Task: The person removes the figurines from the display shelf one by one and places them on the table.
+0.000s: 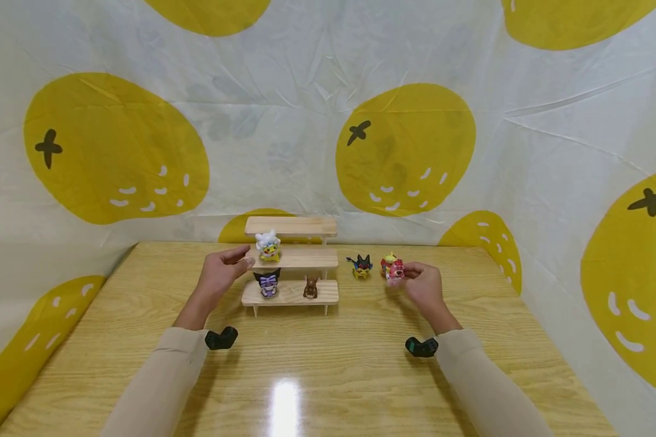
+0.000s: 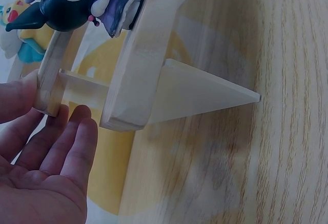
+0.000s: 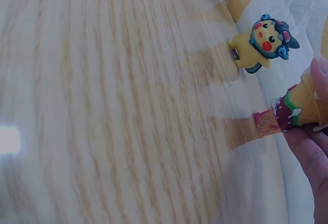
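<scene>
A three-tier wooden display stand (image 1: 300, 259) stands on the table, and my left hand (image 1: 222, 273) grips the left end of its middle shelf, thumb on top and fingers below. My right hand (image 1: 425, 289) pinches a small pink figurine (image 1: 396, 272) to the right of the stand. In the right wrist view this figurine has a waffle-patterned, cone-like part (image 3: 307, 101). Behind it, a red and yellow figurine (image 1: 387, 261) is partly hidden. A yellow figurine with a black eared hood (image 1: 362, 267) stands between the stand and my right hand.
On the middle shelf sits a white-hooded yellow figurine (image 1: 268, 246). The lowest shelf carries a black and purple figurine (image 1: 268, 283) and a brown one (image 1: 310, 287). A fruit-printed cloth (image 1: 284, 139) hangs behind the wooden table (image 1: 328, 364).
</scene>
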`<state>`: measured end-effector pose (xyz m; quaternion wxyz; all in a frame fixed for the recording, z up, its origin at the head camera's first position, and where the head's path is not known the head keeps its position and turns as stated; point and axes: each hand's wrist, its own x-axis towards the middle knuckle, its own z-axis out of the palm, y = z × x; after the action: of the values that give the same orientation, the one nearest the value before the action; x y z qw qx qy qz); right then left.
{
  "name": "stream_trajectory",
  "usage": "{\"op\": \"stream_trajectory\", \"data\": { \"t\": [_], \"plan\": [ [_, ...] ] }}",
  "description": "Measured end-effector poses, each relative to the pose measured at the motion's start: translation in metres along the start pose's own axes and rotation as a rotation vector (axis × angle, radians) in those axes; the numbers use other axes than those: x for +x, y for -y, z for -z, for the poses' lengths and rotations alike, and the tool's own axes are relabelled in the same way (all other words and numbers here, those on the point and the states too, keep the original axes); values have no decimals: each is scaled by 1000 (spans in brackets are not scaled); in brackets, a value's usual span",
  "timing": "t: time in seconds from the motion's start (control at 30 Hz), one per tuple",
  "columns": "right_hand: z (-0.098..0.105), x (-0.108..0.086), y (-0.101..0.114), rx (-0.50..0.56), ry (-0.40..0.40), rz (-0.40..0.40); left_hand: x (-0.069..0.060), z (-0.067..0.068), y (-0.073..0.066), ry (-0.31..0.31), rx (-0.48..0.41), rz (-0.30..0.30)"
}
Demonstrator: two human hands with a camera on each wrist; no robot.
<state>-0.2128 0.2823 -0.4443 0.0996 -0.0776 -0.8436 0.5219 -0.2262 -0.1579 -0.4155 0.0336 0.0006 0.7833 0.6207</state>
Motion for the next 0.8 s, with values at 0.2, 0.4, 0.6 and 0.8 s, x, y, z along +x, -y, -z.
{"op": "stream_trajectory", "data": {
  "t": [0.2, 0.4, 0.6, 0.8],
  "plan": [
    [1, 1, -3, 2, 6, 4, -1, 1, 1, 17, -16, -17],
    [0, 1, -6, 31, 11, -8, -1, 1, 2, 26, -36, -22],
    [-1, 0, -5, -24, 13, -15, 0, 1, 2, 22, -37, -10],
    [-1, 0, -8, -39, 10, -3, 0, 1, 1, 22, -34, -6]
  ]
}}
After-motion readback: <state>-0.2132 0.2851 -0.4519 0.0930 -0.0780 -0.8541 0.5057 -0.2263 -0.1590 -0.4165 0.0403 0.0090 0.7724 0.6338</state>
